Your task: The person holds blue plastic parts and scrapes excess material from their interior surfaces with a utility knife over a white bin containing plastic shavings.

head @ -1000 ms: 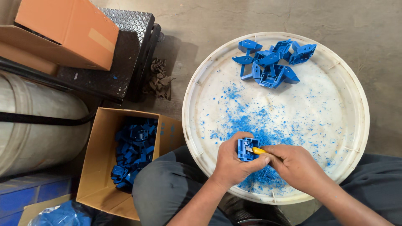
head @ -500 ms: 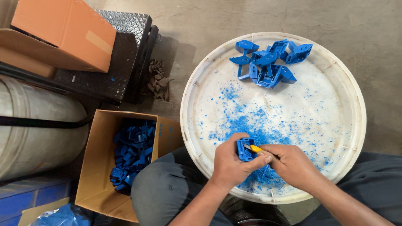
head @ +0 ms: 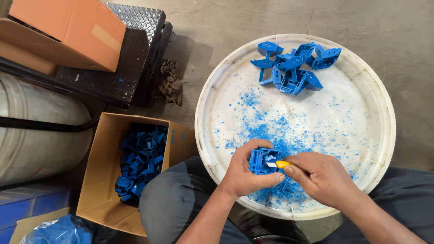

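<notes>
1. Both hands are working at the near rim of a round white tray (head: 382,135): the left hand (head: 246,174) is clenching a blue plastic part (head: 261,161), steadying it, apparently for trimming.
2. Right hand (head: 323,178) is gripping a yellow-handled blade (head: 281,164), its tip meeting the part's right side.
3. Part's open, ribbed face is pointing up; it looks boxy, long axis unclear.
4. Blue shavings (head: 275,131) are lying beneath; untrimmed-looking parts (head: 294,68) are sitting at the far rim, and a cardboard box (head: 101,180) of parts is standing left.
</notes>
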{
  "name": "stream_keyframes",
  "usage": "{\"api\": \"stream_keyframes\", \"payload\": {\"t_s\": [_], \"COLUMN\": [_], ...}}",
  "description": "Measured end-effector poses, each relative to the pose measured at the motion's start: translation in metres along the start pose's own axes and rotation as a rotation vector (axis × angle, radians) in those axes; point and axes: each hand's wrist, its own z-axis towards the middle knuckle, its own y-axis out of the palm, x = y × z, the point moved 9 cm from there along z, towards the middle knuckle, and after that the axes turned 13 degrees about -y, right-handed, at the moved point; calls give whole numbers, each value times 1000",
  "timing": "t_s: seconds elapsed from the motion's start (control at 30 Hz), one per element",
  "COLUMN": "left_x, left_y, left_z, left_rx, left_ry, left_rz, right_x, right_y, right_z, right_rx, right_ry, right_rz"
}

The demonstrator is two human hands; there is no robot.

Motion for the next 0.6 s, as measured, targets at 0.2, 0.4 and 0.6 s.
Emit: {"api": "stream_keyframes", "payload": {"t_s": [0.2,0.4,0.6], "left_x": [-1,0,-1], "left_y": [-1,-2,-1], "left_z": [2,2,3], "left_rx": [29,34,34], "left_ry": [-3,-14,-27], "left_rz": [51,50,59], "right_x": [-7,-4,-8], "right_y": [-2,0,-1], "right_z": [3,3,3], "right_rx": [-16,-50,-19], "right_ry": [14,55,31], "right_rz": [-84,-124,-130]}}
